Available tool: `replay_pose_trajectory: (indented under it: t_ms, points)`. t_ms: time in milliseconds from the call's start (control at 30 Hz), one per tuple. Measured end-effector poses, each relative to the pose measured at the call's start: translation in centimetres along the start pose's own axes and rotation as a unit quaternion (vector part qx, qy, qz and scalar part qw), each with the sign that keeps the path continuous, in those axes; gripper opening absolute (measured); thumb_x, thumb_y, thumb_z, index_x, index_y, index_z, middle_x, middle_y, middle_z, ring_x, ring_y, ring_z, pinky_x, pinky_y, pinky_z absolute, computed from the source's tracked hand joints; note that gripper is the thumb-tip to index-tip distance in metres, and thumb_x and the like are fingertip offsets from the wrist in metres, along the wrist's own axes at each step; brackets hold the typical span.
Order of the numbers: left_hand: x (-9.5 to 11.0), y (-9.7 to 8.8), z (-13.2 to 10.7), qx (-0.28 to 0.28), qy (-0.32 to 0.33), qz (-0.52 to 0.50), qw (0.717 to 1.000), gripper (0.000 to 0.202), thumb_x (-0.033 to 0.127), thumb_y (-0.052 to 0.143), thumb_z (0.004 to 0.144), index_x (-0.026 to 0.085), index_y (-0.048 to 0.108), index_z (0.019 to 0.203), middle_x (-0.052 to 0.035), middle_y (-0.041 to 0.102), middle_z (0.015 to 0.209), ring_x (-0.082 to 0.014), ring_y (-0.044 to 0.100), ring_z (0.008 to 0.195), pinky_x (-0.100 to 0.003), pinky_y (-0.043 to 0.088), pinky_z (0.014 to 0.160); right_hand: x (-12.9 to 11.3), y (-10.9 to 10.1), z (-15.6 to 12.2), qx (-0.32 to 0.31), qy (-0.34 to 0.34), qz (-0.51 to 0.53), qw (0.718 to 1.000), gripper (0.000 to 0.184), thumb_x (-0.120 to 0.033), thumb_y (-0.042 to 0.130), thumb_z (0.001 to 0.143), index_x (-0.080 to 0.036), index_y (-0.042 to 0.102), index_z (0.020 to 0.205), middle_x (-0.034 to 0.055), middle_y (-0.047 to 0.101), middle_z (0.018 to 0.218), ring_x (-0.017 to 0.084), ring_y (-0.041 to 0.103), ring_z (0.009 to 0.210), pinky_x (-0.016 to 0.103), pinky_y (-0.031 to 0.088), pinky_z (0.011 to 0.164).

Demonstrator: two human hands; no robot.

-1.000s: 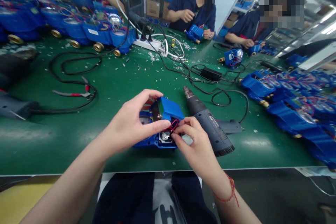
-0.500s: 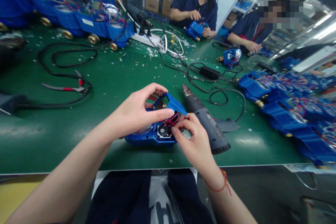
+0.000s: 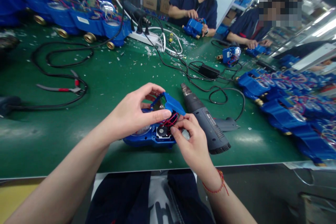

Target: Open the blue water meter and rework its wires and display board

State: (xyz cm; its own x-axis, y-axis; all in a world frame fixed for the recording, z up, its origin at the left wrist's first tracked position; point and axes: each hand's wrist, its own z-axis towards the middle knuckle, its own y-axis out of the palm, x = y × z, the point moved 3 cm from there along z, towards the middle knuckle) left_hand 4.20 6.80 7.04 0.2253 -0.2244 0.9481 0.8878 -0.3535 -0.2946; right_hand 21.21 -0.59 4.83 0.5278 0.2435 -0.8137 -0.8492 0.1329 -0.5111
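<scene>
While the left hand (image 3: pixel 138 110) grips the blue cover (image 3: pixel 173 104), tipped up over the blue unit (image 3: pixel 139 140), the right hand (image 3: pixel 193 134) has its fingertips bunched by the red wires (image 3: pixel 170 120); can't tell if it's actually pinching one. Unit's on the green bench (image 3: pixel 136 70) near the front edge, heat gun (image 3: pixel 207 122) just beside. My guess: cover's light, stiff, kinda slick, so hold its edges. Wires look soft and easily snagged, don't tug. Body's probably heavier, steady it by the sides.
</scene>
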Motion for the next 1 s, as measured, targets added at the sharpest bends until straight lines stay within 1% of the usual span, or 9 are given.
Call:
replay_pose_trajectory:
  t_ms: [100, 367, 567, 633, 733, 767, 867, 1000]
  points:
    - [0.0, 0.0, 0.0, 0.002, 0.000, 0.003, 1.000, 0.053, 0.053, 0.075, 0.073, 0.022, 0.059, 0.112, -0.0059, 0.066, 0.109, -0.0267, 0.065, 0.102, -0.041, 0.056, 0.087, 0.1, 0.1, -0.1, 0.005, 0.004, 0.006, 1.000, 0.013, -0.015, 0.056, 0.086, -0.018, 0.058, 0.074, 0.0035, 0.051, 0.089, 0.014, 0.054, 0.084, 0.027, 0.047, 0.070]
    - [0.0, -0.1, -0.1, 0.002, 0.010, -0.001, 1.000, 0.052, 0.051, 0.075, 0.073, 0.021, 0.059, 0.112, -0.0050, 0.065, 0.109, -0.0255, 0.064, 0.104, -0.038, 0.056, 0.087, 0.3, 0.2, -0.3, 0.005, 0.012, 0.022, 1.000, 0.013, -0.015, 0.057, 0.087, -0.018, 0.059, 0.075, 0.0032, 0.051, 0.089, 0.012, 0.053, 0.079, 0.024, 0.046, 0.067]
    - [0.0, 0.0, -0.3, 0.008, 0.007, -0.020, 1.000, 0.050, 0.049, 0.075, 0.074, 0.021, 0.058, 0.111, -0.0049, 0.065, 0.109, -0.0244, 0.065, 0.102, -0.037, 0.056, 0.085, 0.1, -0.2, 0.0, -0.016, 0.014, 0.012, 1.000, 0.011, -0.015, 0.060, 0.084, -0.018, 0.063, 0.074, 0.0033, 0.053, 0.089, 0.012, 0.055, 0.077, 0.025, 0.047, 0.065]
    - [0.0, 0.0, -0.4, 0.011, 0.001, -0.028, 1.000, 0.048, 0.047, 0.075, 0.074, 0.022, 0.058, 0.110, -0.0048, 0.065, 0.108, -0.0246, 0.065, 0.101, -0.036, 0.057, 0.083, -0.2, -0.5, 0.2, -0.032, 0.012, -0.002, 0.999, 0.009, -0.013, 0.063, 0.081, -0.019, 0.065, 0.073, 0.0034, 0.054, 0.090, 0.014, 0.056, 0.082, 0.027, 0.048, 0.071]
    - [0.0, -0.1, -0.7, 0.018, -0.004, -0.035, 0.999, 0.045, 0.044, 0.075, 0.074, 0.022, 0.059, 0.110, -0.0047, 0.066, 0.108, -0.0246, 0.065, 0.101, -0.035, 0.057, 0.082, -0.8, -0.7, 0.5, -0.059, 0.002, -0.024, 0.998, 0.012, -0.009, 0.064, 0.078, -0.019, 0.065, 0.071, 0.0033, 0.054, 0.091, 0.016, 0.057, 0.092, 0.030, 0.047, 0.085]
    - [0.1, -0.1, -0.7, 0.019, -0.003, -0.037, 0.999, 0.044, 0.043, 0.075, 0.074, 0.022, 0.059, 0.110, -0.0048, 0.066, 0.109, -0.0243, 0.065, 0.102, -0.035, 0.057, 0.082, -0.9, -0.7, 0.5, -0.066, -0.003, -0.029, 0.997, 0.013, -0.008, 0.063, 0.078, -0.019, 0.064, 0.071, 0.0031, 0.053, 0.091, 0.015, 0.057, 0.091, 0.030, 0.047, 0.086]
    - [0.1, -0.1, -0.8, 0.024, 0.003, -0.042, 0.999, 0.044, 0.041, 0.075, 0.074, 0.022, 0.059, 0.110, -0.0051, 0.066, 0.109, -0.0240, 0.065, 0.101, -0.035, 0.057, 0.082, -0.9, -0.4, 0.4, -0.069, -0.013, -0.040, 0.997, 0.014, -0.008, 0.058, 0.080, -0.019, 0.059, 0.071, 0.0030, 0.053, 0.090, 0.015, 0.056, 0.088, 0.029, 0.048, 0.082]
    - [-0.1, 0.0, -0.9, 0.026, 0.007, -0.038, 0.999, 0.045, 0.040, 0.076, 0.074, 0.022, 0.058, 0.111, -0.0053, 0.066, 0.110, -0.0247, 0.065, 0.102, -0.037, 0.056, 0.084, -0.5, 0.0, -0.2, -0.054, -0.022, -0.046, 0.997, 0.013, -0.010, 0.054, 0.082, -0.019, 0.054, 0.074, 0.0046, 0.052, 0.091, 0.017, 0.056, 0.092, 0.029, 0.048, 0.080]
